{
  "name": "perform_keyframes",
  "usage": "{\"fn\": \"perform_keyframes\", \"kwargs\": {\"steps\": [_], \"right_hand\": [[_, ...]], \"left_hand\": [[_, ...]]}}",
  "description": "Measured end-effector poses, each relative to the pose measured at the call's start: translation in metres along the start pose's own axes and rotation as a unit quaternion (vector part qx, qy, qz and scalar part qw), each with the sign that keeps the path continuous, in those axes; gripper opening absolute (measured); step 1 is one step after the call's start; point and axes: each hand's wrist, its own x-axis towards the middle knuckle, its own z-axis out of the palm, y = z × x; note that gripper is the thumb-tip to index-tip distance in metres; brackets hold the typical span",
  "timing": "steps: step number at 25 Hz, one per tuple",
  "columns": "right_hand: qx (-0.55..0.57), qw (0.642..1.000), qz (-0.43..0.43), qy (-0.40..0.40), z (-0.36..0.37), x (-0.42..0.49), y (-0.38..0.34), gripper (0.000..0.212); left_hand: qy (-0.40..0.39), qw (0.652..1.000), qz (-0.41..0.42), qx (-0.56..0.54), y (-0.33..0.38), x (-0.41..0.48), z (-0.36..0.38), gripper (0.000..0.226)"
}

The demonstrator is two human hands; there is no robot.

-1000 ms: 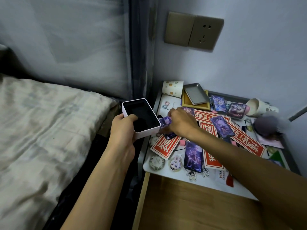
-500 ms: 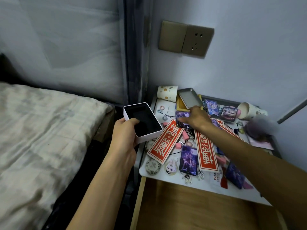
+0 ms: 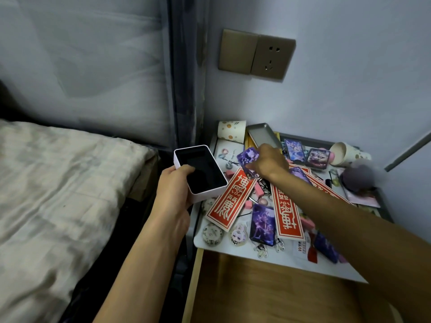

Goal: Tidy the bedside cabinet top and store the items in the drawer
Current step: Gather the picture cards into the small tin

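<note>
My left hand [image 3: 173, 192] grips a white box [image 3: 200, 173] with a black inside, held just left of the cabinet top [image 3: 270, 257]. My right hand [image 3: 270, 163] is lifted over the clutter and pinches a purple picture card [image 3: 248, 158] that is tilted toward the box. Red paper strips [image 3: 229, 198] with white characters, more purple cards [image 3: 262, 221], round badges [image 3: 212, 233] and small pink erasers lie scattered on the white top. Below the front edge, the open wooden drawer [image 3: 268, 292] shows its bare bottom.
At the back stand a dotted paper cup [image 3: 231, 130], a grey tin lid [image 3: 262, 135] and a tipped cup [image 3: 347, 153]. A dark fluffy ball [image 3: 358, 177] sits at the right. A bed [image 3: 58, 187] lies to the left; a wall socket [image 3: 256, 54] is above.
My right hand reached to the back of the cabinet top, took a purple card and lifted it toward the box. The left hand kept holding the box.
</note>
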Motion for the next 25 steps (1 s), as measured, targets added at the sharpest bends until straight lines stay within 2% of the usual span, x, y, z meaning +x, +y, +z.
{"fn": "perform_keyframes", "kwargs": {"steps": [2,4,6,8,11,13,18,20,22,25], "right_hand": [[0.069,0.997,-0.01,0.038,-0.011,-0.003,0.005,0.025],[0.195,0.979,-0.036,0.048,-0.034,-0.015,0.009,0.024],[0.359,0.931,-0.071,0.012,-0.061,-0.04,0.01,0.021],[0.458,0.882,-0.074,-0.081,-0.078,-0.07,0.005,0.015],[0.436,0.887,-0.065,-0.136,-0.075,-0.094,-0.004,0.015],[0.423,0.895,-0.059,-0.128,-0.07,-0.097,-0.009,0.018],[0.428,0.893,-0.033,-0.138,-0.062,-0.097,-0.012,0.024],[0.406,0.904,-0.028,-0.132,-0.06,-0.097,-0.012,0.021],[0.326,0.938,-0.052,-0.105,-0.059,-0.099,-0.014,0.014],[0.155,0.977,-0.14,-0.031,-0.065,-0.101,-0.016,0.013]], "left_hand": [[-0.006,1.0,-0.011,-0.009,-0.002,0.0,0.0,0.026],[-0.02,1.0,-0.017,-0.014,-0.004,-0.002,0.003,0.027],[-0.042,0.999,-0.017,-0.023,-0.007,-0.006,0.007,0.026],[-0.067,0.997,-0.018,-0.035,-0.009,-0.011,0.012,0.024],[-0.113,0.992,-0.022,-0.05,-0.013,-0.022,0.022,0.022],[-0.138,0.988,-0.034,-0.067,-0.015,-0.028,0.028,0.021],[-0.141,0.986,-0.047,-0.07,-0.018,-0.023,0.031,0.024],[-0.147,0.986,-0.047,-0.057,-0.018,-0.023,0.032,0.024],[-0.145,0.987,-0.037,-0.053,-0.019,-0.025,0.033,0.026],[-0.133,0.99,-0.013,-0.041,-0.022,-0.027,0.035,0.027]]}}
